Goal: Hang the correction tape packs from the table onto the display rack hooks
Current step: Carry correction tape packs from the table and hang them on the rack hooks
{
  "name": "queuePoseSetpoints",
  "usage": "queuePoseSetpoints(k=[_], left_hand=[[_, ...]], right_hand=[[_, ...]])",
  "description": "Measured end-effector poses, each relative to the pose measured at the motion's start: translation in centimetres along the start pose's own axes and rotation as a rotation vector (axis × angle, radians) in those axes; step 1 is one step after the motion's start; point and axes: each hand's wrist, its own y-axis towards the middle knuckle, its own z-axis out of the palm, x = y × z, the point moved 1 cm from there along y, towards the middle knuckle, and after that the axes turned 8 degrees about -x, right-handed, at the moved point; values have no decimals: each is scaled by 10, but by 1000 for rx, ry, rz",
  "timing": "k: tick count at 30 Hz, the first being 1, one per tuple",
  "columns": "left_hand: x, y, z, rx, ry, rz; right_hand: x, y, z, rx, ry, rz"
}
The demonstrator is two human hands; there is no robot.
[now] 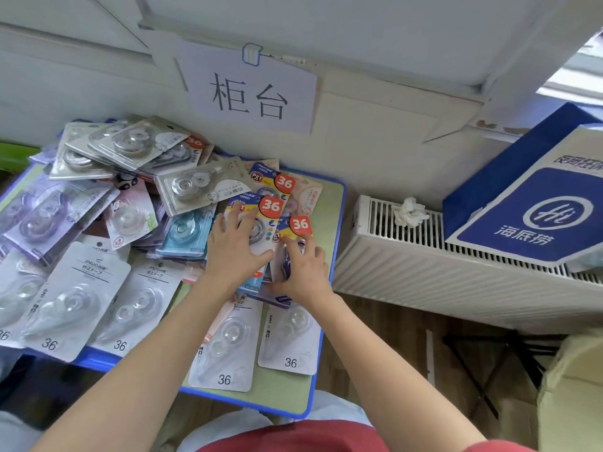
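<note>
From my head view, the correction tape packs lay in a loose, overlapping heap across most of the worktop, with a row of white ones flat along the near edge. No display rack or hooks showed anywhere, so I judged that the hanging had yet to begin for the pack under my hands. My left grip lay open, fingers spread and straight, palm down on the blue-and-yellow pack with the red 36 sticker. I read that flat press as a way to pin the slippery cards so that the pile would not slide while a neighbour came out. My right grip, just beside it and nearly touching, was curled over the purple pack at the right end of the heap. The fingers arched over the blister and the thumb was tucked at the lower edge, holding it, though it rested on the packs below, not lifted. Both forearms reached forward from the bottom of the view and converged, wrists low and near the cards. To the right stood a white radiator, well apart from the packs, and a paper sign hung on the wall behind.
</note>
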Motion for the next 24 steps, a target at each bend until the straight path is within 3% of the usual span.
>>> queuePoseSetpoints(k=[13, 24], left_hand=[[-2, -16, -1, 10, 4, 3], [-7, -47, 3, 57, 45, 23]], right_hand=[[-23, -20, -15, -207, 101, 133], [-20, -30, -20, -246, 112, 170]])
